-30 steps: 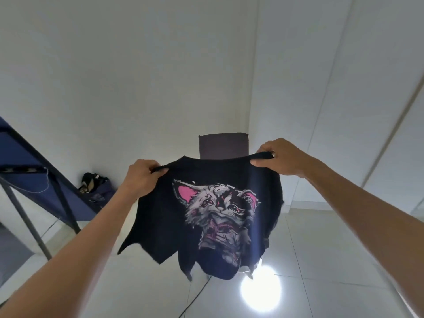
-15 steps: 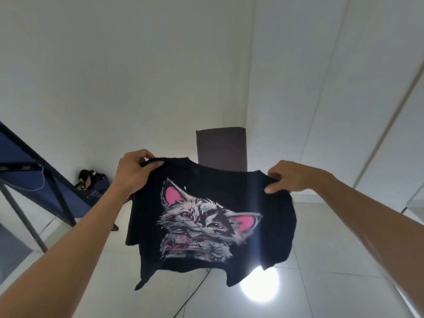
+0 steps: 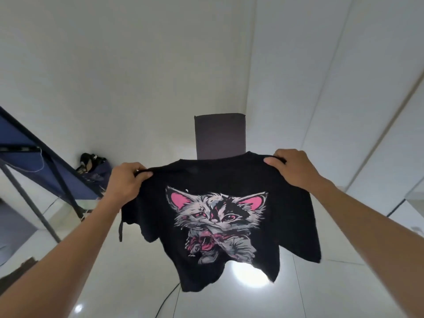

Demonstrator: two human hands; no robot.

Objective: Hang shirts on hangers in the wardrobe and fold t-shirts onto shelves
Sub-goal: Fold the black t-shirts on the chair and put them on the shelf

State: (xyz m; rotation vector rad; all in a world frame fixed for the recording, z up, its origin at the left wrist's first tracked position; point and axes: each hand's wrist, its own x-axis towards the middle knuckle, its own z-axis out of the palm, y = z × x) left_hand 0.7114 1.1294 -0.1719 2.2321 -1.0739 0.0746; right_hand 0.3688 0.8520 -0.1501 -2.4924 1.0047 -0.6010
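Observation:
A black t-shirt (image 3: 220, 184) with a grey and pink cat print hangs spread out in the air in front of me, above the tiled floor. My left hand (image 3: 125, 182) grips its left shoulder, fingers curled over the top edge. My right hand (image 3: 293, 168) grips its right shoulder the same way. The shirt's print faces me and its lower hem dangles free. No hanger or shelf is in view.
A dark chair back (image 3: 219, 136) stands behind the shirt against the white wall. A blue folding table (image 3: 27, 152) on dark legs is at the left, with a dark bag (image 3: 94, 168) beside it. White wardrobe doors (image 3: 344, 88) line the right. A black cable (image 3: 167, 299) runs over the floor.
The shirt was tilted and crumpled; both hands have pulled apart and levelled, so it now hangs flat and wide with the cat print upright. My right hand rose.

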